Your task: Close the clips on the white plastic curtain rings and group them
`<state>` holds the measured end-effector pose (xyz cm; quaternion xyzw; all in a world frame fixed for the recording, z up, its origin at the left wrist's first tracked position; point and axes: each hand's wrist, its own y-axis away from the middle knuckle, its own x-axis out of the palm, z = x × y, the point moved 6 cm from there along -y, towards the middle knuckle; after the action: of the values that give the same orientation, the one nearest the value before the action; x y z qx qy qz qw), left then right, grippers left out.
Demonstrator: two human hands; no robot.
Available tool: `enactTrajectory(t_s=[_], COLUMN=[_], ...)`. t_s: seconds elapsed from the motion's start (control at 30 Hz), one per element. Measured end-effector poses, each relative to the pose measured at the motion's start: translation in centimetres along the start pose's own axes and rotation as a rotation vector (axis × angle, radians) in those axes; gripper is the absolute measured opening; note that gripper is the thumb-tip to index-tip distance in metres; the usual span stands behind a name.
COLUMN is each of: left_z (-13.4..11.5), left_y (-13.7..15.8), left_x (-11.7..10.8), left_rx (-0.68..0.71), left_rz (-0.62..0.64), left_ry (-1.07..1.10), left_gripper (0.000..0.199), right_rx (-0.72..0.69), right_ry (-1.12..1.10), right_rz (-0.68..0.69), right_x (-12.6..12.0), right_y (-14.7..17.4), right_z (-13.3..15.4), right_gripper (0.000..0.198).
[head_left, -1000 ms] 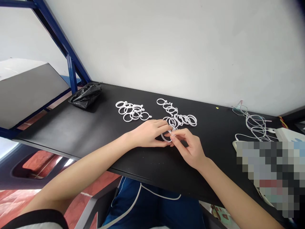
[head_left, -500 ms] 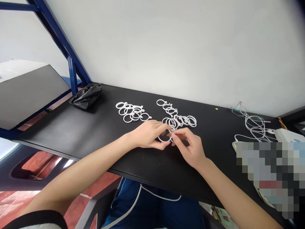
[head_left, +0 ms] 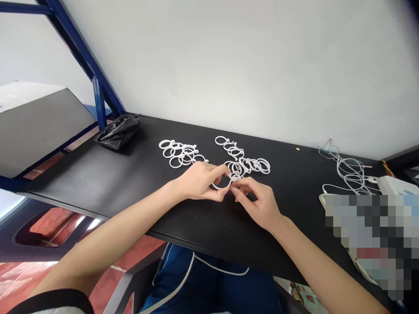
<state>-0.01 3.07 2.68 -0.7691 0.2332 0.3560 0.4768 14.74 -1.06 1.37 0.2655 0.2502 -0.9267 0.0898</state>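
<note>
Near the middle of the black table, my left hand [head_left: 200,179] holds a white curtain ring [head_left: 220,187] between thumb and fingers, its round opening tilted toward me. My right hand [head_left: 262,203] is at the ring's right edge, thumb and index finger pinched together there; the fingertips hide the small part between them. Just beyond my hands lies a heap of white curtain rings [head_left: 258,165] with small eyelets, trailing off toward the wall. Another pile of the same rings [head_left: 176,150] is to the left, its nearest ring partly covered by my left hand.
A crumpled black plastic bag [head_left: 119,133] sits at the table's far left corner. On the right are tangled white cables [head_left: 350,170], a white box [head_left: 393,185] and a blurred-out object. A blue metal frame [head_left: 100,102] stands left; the wall borders the back.
Both hands have shifted slightly left with the ring, and my left hand now covers part of the left pile's nearest ring. The piles have stayed put.
</note>
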Motion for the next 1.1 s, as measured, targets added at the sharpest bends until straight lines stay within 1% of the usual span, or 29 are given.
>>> enactTrajectory(t_s=[0.17, 0.33, 0.5, 0.7, 0.87, 1.0, 1.1], left_z=[0.09, -0.12, 0.37, -0.04, -0.21, -0.03, -0.01], left_y=[-0.05, -0.16, -0.21, -0.17, -0.2, -0.2, -0.18], left_x=[-0.2, -0.41, -0.86, -0.62, -0.37, -0.2, -0.18], left_rx=[-0.028, -0.024, -0.069, -0.022, -0.032, -0.069, -0.077], left_rz=[-0.005, 0.007, 0.016, -0.002, 0.019, 0.072, 0.081], left_ry=[-0.053, -0.027, -0.043, -0.048, -0.028, -0.021, -0.015], left_gripper=[0.024, 0.021, 0.018, 0.017, 0.018, 0.021, 0.022], right_rx=[0.007, -0.03, -0.02, -0.016, -0.033, -0.047, -0.053], right_ry=[0.029, 0.043, 0.033, 0.039, 0.041, 0.032, 0.037], right_rz=[-0.028, -0.031, -0.027, -0.06, -0.12, -0.112, -0.105], right_x=[-0.2, -0.06, -0.08, -0.25, -0.44, -0.29, -0.24], right_y=[-0.03, -0.13, -0.03, 0.09, 0.08, 0.07, 0.04], right_z=[-0.14, 0.11, 0.11, -0.08, -0.03, 0.07, 0.09], right_gripper=[0.007, 0.007, 0.008, 0.006, 0.012, 0.016, 0.02])
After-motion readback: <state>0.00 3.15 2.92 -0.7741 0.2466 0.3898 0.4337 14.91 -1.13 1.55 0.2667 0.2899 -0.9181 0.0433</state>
